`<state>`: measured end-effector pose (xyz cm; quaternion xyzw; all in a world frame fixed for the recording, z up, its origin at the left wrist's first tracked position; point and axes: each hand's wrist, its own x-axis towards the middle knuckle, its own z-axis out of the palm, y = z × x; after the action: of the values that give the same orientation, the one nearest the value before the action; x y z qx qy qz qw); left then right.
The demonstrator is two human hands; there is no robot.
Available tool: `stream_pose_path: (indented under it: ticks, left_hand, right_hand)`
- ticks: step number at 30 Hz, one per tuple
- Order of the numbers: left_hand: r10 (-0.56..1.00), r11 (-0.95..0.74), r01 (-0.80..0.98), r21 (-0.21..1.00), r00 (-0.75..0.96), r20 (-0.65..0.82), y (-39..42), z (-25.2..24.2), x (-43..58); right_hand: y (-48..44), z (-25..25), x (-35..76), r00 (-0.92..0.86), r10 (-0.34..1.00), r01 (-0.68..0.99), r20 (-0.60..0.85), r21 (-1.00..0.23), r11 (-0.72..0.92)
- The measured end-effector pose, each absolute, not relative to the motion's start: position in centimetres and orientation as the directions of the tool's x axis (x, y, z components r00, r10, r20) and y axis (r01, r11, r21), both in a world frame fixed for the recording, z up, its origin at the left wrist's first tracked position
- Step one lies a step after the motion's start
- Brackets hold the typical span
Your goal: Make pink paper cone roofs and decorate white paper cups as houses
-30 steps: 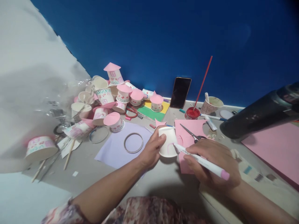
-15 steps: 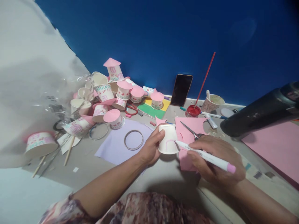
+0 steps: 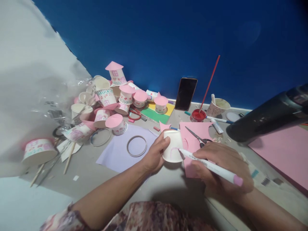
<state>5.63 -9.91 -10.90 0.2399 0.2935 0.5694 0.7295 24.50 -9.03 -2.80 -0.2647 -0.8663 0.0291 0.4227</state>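
Observation:
My left hand (image 3: 156, 153) is closed around the side of a white paper cup (image 3: 172, 141), held upside down with its wide rim at the bottom. A faint pink arch is drawn low on the cup's front. My right hand (image 3: 223, 166) grips a white felt-tip marker (image 3: 211, 166) with a pink end, its tip at the cup just right of the arch. Behind my right hand, dark-handled scissors (image 3: 198, 136) lie on a sheet of pink paper (image 3: 191, 166); their handles are partly covered by the hand.
Several decorated cups with pink paper roofs (image 3: 115, 77) are heaped at the left. Lilac paper (image 3: 115, 154) bears a tape ring (image 3: 136, 146). Behind stand a phone (image 3: 185, 93), a red paint pot (image 3: 198, 115) with a stick, and a patterned cup (image 3: 214, 109). A dark cylinder (image 3: 262, 118) juts in from the right.
The marker tip has moved slightly left along the cup, near the top of the arch. The view has shifted a little; both hands keep their holds.

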Motion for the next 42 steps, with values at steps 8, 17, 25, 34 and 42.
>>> stream_pose_path:
  ticks: [8, 17, 25, 34, 42]
  left_hand:
    - [0.970, 0.243, -0.672, 0.700, 0.176, -0.168, -9.96, -10.93, 5.62]
    - [0.967, 0.254, -0.682, 0.685, 0.179, -0.180, -9.84, -10.65, 5.55]
    - [0.964, 0.265, -0.682, 0.682, 0.183, -0.192, -9.86, -10.69, 5.59]
    - [0.965, 0.262, -0.671, 0.694, 0.180, -0.190, -9.70, -10.72, 5.43]
    - [0.962, 0.268, -0.666, 0.696, 0.154, -0.224, -9.73, -10.35, 5.34]
  right_hand:
    - [-9.23, -2.76, 24.43, -0.514, 0.511, 0.410, 0.689, -0.327, 0.852]
    - [-9.18, -2.55, 24.44, -0.491, 0.490, 0.432, 0.720, -0.287, 0.855]
    - [-9.17, -2.66, 24.34, -0.470, 0.494, 0.416, 0.732, -0.310, 0.855]
    - [-9.02, -3.34, 24.83, -0.469, 0.501, 0.390, 0.727, -0.338, 0.856]
    - [-9.05, -2.60, 24.75, -0.543, 0.535, 0.303, 0.647, -0.443, 0.844]
